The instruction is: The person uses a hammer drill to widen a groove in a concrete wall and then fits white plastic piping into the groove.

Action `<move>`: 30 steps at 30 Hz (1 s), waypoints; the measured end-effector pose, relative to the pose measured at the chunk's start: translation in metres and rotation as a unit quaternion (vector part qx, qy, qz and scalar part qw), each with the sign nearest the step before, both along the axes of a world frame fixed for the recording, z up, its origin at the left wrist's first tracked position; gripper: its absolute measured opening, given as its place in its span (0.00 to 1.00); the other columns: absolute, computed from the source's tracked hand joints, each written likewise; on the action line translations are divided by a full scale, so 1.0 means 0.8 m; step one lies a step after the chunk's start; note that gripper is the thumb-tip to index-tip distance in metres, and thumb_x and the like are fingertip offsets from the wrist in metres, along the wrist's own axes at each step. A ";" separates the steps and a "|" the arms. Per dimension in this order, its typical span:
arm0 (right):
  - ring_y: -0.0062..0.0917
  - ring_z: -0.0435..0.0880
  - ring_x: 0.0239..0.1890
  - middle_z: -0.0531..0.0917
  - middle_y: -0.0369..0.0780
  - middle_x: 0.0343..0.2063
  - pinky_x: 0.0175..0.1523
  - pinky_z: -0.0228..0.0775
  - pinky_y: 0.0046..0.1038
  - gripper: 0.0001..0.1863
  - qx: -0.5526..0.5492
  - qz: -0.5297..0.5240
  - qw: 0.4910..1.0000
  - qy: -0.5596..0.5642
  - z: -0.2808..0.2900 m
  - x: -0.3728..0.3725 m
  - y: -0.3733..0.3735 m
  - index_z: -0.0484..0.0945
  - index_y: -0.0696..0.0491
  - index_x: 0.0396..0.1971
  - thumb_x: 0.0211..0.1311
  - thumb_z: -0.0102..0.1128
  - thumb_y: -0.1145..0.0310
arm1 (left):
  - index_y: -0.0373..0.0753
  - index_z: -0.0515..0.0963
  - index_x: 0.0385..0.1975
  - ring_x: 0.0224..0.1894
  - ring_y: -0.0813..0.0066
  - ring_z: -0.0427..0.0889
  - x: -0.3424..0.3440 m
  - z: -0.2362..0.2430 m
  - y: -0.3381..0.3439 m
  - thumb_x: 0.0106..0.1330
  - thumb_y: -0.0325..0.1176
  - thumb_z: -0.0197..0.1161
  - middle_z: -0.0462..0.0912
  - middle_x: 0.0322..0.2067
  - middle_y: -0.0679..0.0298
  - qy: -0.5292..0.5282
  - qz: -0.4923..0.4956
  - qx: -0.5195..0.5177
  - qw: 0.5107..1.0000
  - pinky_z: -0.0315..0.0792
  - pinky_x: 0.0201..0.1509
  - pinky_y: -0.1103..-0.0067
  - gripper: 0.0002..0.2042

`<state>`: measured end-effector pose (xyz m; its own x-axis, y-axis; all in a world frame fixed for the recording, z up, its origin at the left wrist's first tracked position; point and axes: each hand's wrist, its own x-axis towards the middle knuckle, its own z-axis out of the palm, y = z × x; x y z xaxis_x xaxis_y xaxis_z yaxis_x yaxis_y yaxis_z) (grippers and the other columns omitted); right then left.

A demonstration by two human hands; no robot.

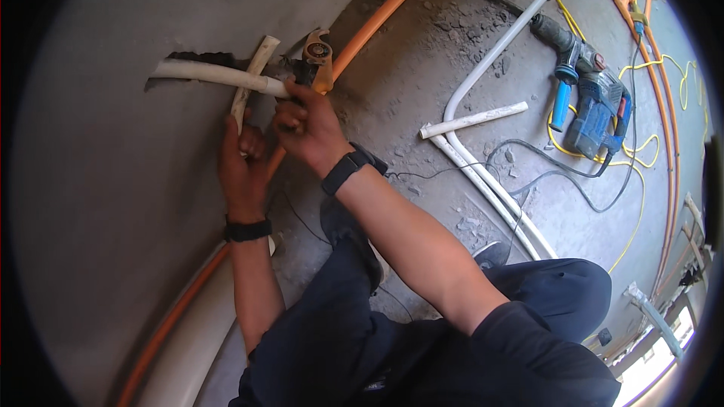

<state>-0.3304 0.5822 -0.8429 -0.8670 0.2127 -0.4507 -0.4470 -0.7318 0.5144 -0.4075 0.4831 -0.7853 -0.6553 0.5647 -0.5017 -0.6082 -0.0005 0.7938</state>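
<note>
A white pipe [207, 72] sticks out of a dark slot in the grey wall. My right hand [311, 128] is closed at its free end, the fingers curled and the thumb side against the pipe's tip. A shorter, dirt-marked white pipe piece [262, 56] stands upright, crossing that pipe. My left hand [243, 162] grips the lower end of this piece. Just beyond my right hand, a yellow-orange pipe cutter [320, 60] with a round dark hub rests by the orange conduit [385, 11]. Whether my right fingers hold anything else is hidden.
To the right, a bent white pipe [494, 49] and a short pipe piece [479, 120] lie on the dusty floor. A blue rotary hammer [596, 109] with cords lies farther right. Rubble [475, 26] is scattered along the wall. A thick beige pipe [192, 339] runs at lower left.
</note>
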 end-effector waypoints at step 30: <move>0.16 0.73 0.15 0.75 0.34 0.14 0.20 0.61 0.22 0.19 0.311 0.138 0.875 -0.343 0.014 0.028 -0.087 0.73 0.55 0.22 0.70 0.59 0.58 | 0.32 0.70 0.56 0.26 0.86 0.59 0.009 0.006 0.006 0.78 0.43 0.50 0.60 0.22 0.74 0.084 -0.056 -0.103 0.990 0.55 0.30 0.84 0.19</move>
<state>-0.3078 0.5129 -0.8314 -0.4952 0.4268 -0.7567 -0.2554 -0.9040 -0.3428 -0.4004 0.4878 -0.7804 -0.6782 0.5362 -0.5026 -0.4540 0.2321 0.8602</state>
